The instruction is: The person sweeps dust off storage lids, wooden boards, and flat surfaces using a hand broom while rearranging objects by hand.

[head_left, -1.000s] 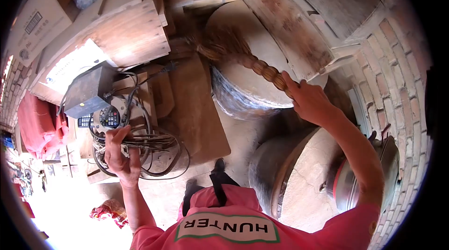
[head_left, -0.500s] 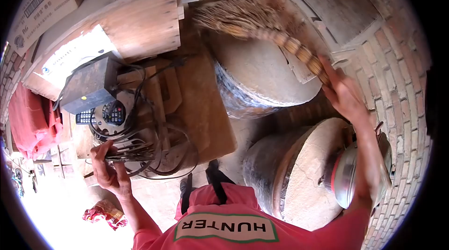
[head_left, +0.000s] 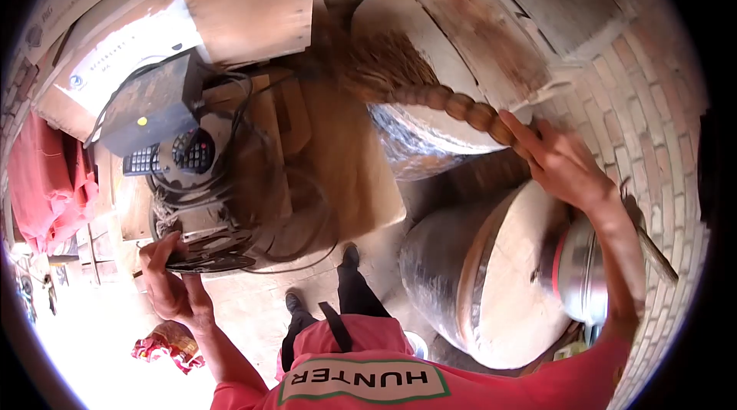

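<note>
My right hand (head_left: 568, 160) is closed around the handle end of a straw hand broom (head_left: 453, 105). The broom's bristles fan out over the pale round lid of a large vat (head_left: 476, 136) at the back. At the lower left, my left hand (head_left: 175, 283) grips the near edge of a dark ribbed thing made of thin strips (head_left: 211, 254), whose kind I cannot make out. Beside it, loops of black cable (head_left: 246, 133) lie with a dark metal box (head_left: 150, 110) and remote controls (head_left: 192, 150) on a wooden surface (head_left: 361, 180).
A second vat with a pale lid (head_left: 518, 279) stands at the right, with a metal pot (head_left: 580, 276) beside it. A brick wall (head_left: 652, 126) closes the right side. Wooden boards (head_left: 484, 22) lean at the back. A red cloth (head_left: 50, 187) hangs far left; a crumpled wrapper (head_left: 169, 347) lies below.
My right hand and the broom have moved nearer to me, and the bristles have swept down across the back vat's lid. My left hand keeps hold of the ribbed thing. The view has shifted slightly.
</note>
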### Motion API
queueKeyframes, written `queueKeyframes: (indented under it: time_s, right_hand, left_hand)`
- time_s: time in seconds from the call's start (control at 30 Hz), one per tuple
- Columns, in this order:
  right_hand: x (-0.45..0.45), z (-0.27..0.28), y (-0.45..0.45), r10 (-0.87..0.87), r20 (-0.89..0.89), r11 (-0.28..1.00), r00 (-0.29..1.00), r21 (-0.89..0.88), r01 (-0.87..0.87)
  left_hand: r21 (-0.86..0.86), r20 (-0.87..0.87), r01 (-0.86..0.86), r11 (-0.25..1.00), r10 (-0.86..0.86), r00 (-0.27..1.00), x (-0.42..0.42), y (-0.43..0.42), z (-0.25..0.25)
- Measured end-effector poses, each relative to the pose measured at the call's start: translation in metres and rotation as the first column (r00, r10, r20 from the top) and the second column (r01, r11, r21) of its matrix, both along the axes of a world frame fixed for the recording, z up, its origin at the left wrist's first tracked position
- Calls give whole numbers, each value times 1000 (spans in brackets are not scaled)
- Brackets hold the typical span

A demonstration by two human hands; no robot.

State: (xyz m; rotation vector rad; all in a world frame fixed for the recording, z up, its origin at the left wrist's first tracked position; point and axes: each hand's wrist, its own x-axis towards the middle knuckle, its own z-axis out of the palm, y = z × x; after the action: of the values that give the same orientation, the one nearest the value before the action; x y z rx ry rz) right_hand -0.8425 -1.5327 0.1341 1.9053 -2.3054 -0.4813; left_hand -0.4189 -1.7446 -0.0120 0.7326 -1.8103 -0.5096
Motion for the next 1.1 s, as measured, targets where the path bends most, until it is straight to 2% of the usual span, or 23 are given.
queueKeyframes:
  time_s: [0.1, 0.13, 0.27, 0.4, 0.5, 0.6, 0.7, 0.8, 0.87, 0.97, 1.03, 1.1]
  right_hand:
    - [85, 23, 60, 47, -120, 999, 992, 3, -47]
    - [121, 38, 70, 68, -83, 998, 994, 9, -67]
    - [216, 88, 130, -226, -128, 967, 966, 86, 238]
    - [260, 129, 164, -314, -142, 949, 939, -40, 312]
    - [255, 123, 175, -347, -123, 933, 930, -140, 330]
    - [218, 98, 164, -258, -17, 929, 966, -278, 243]
    - [156, 57, 130, -277, -37, 927, 960, -272, 257]
    - [83, -2, 71, -322, 27, 913, 946, -257, 318]
    - [21, -69, 4, -305, 30, 907, 952, -296, 300]
    - [9, -114, -45, -293, 38, 925, 955, -243, 293]
    - [16, -132, -58, -241, 61, 947, 969, -204, 248]
    - [28, -134, -43, -171, 10, 960, 985, -225, 169]
  left_hand:
    - [-36, -47, 65, 997, -67, 997, 34, -2, 0]
    - [-25, -52, 94, 995, -95, 994, 46, -2, 0]
    - [2, -21, 131, 991, -131, 991, 99, 0, 4]
    - [19, 64, 96, 995, -97, 993, 145, 6, 8]
    - [-3, 24, 69, 998, -69, 997, 170, 20, 11]
    - [8, -8, 13, 1000, -13, 1000, 194, 38, 10]
    - [9, 51, -92, 996, 92, 994, 222, 60, 6]
    - [-15, 180, -258, 966, 256, 950, 255, 89, 2]
    - [-14, 239, -346, 938, 339, 910, 275, 121, 6]
    - [188, 271, -433, 882, 377, 886, 312, 155, -15]
    - [180, 305, -460, 870, 395, 867, 308, 172, -12]
    - [207, 338, -506, 838, 424, 840, 305, 183, -19]
